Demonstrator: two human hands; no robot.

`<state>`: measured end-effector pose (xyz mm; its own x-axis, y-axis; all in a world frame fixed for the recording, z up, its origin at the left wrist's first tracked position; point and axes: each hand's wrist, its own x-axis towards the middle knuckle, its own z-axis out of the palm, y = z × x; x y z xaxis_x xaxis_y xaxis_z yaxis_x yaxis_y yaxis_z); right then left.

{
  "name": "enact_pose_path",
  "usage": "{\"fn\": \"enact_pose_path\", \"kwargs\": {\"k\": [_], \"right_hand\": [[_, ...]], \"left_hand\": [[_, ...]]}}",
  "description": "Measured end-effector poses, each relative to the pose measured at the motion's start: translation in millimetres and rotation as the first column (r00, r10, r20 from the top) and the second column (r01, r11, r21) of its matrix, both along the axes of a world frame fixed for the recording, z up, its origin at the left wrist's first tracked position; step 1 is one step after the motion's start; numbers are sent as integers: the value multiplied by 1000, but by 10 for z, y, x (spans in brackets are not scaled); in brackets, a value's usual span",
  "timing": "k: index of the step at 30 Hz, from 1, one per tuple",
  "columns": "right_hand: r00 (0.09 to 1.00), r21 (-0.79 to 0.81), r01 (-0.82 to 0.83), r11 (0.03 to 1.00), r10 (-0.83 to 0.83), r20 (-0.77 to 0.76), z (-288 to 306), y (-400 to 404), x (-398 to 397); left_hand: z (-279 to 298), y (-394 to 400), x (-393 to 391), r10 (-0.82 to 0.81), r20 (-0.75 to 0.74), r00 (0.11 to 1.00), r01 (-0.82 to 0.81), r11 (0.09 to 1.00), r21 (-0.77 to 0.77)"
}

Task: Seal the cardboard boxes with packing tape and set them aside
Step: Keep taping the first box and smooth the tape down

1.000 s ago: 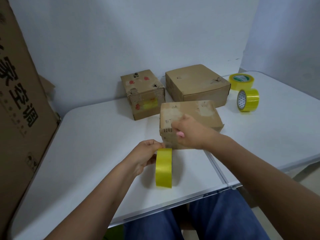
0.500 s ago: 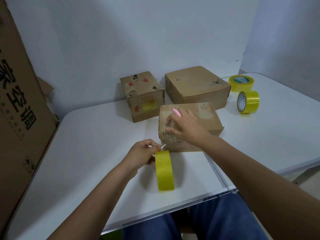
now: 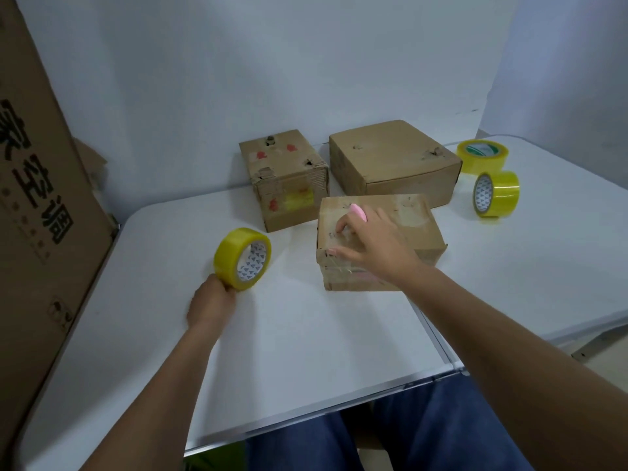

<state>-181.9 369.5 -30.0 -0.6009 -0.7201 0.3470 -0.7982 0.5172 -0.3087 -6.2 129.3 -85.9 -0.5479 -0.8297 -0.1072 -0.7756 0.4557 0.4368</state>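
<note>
A small flat cardboard box [image 3: 407, 219] lies near the middle of the white table [image 3: 306, 334]. My right hand [image 3: 370, 239] rests on its top and near front edge, fingers spread, with a small pink object [image 3: 358, 211] tucked between the fingers. A strip of clear tape shows on the box's front face. To the left, a yellow tape roll [image 3: 243, 258] stands on edge on the table. My left hand [image 3: 210, 300] grips its lower left rim.
Two more cardboard boxes stand behind: a cube-like one [image 3: 283, 178] with red marks and a wide flat one [image 3: 394, 161]. Two further yellow tape rolls [image 3: 482, 156] [image 3: 496, 194] sit at the back right. A large printed carton [image 3: 37, 198] leans at the left.
My left hand carried the tape roll away from the box's front to the left and turned it so its core faces me. My right hand slid over the box top.
</note>
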Motion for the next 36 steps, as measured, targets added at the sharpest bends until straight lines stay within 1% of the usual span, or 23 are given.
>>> {"fn": "enact_pose_path", "kwargs": {"k": [3, 5, 7, 9, 10, 11, 12, 13, 14, 15, 16, 17, 18, 20, 21, 22, 23, 24, 30, 32, 36], "right_hand": [[1000, -5, 2, 1000, -1, 11, 8, -3, 5], [1000, -7, 0, 1000, 0, 19, 14, -6, 18], [1000, -9, 0, 1000, 1, 19, 16, -3, 27], [1000, -12, -2, 1000, 3, 19, 15, 0, 27], [1000, -13, -2, 1000, 2, 19, 17, 1, 24], [1000, -13, 0, 1000, 1, 22, 18, 1, 18], [1000, -13, 1, 1000, -1, 25, 19, 0, 14], [1000, -12, 1, 1000, -1, 31, 20, 0, 8], [999, -12, -1, 1000, 1, 39, 21, -1, 8], [999, -14, -3, 1000, 3, 47, 19, -1, 8], [999, -19, -5, 1000, 6, 50, 20, 1, 14], [999, -25, -6, 1000, 7, 50, 14, 2, 20], [999, -30, -7, 1000, 8, 49, 15, 6, 30], [998, -37, -10, 999, 12, 54, 24, 12, 46], [998, -41, -11, 999, 13, 57, 31, 14, 49], [998, -46, -9, 999, 12, 60, 37, 16, 51], [998, -49, -6, 999, 9, 65, 40, 18, 49], [998, -49, -4, 999, 7, 68, 41, 18, 47], [999, -48, 3, 999, 0, 52, 28, 13, 48], [999, -42, 2, 999, 1, 53, 34, 10, 51], [1000, -51, 2, 999, 0, 31, 26, 16, 42]], "left_hand": [[21, -30, -38, -10, 119, 993, 13, 1000, -26], [68, -30, -37, -20, 228, 973, 34, 998, -57], [149, 31, -12, -55, 349, 935, 92, 992, -90], [242, 159, 10, -93, 470, 878, 161, 981, -106], [285, 234, -3, -110, 497, 861, 191, 975, -116], [334, 317, -24, -129, 480, 868, 211, 970, -121], [378, 403, -65, -173, 387, 906, 220, 972, -80], [403, 505, -119, -226, 185, 956, 226, 974, 26], [425, 645, -176, -233, -87, 969, 246, 948, 202], [454, 817, -227, -175, -321, 931, 297, 874, 386], [472, 987, -274, -96, -460, 883, 354, 780, 517], [463, 1135, -321, -15, -529, 848, 391, 692, 607], [432, 1260, -360, 78, -566, 821, 408, 612, 677], [367, 1423, -405, 273, -584, 765, 421, 475, 773], [348, 1476, -418, 350, -580, 736, 430, 419, 799], [329, 1507, -430, 401, -576, 712, 437, 389, 811], [319, 1532, -442, 423, -580, 696, 437, 392, 810], [309, 1553, -453, 430, -592, 682, 432, 416, 800], [317, 1608, -487, 420, -631, 652, 328, 594, 735], [297, 1604, -481, 399, -656, 640, 318, 639, 700], [214, 1600, -468, 305, -696, 650, 284, 752, 595]]}}
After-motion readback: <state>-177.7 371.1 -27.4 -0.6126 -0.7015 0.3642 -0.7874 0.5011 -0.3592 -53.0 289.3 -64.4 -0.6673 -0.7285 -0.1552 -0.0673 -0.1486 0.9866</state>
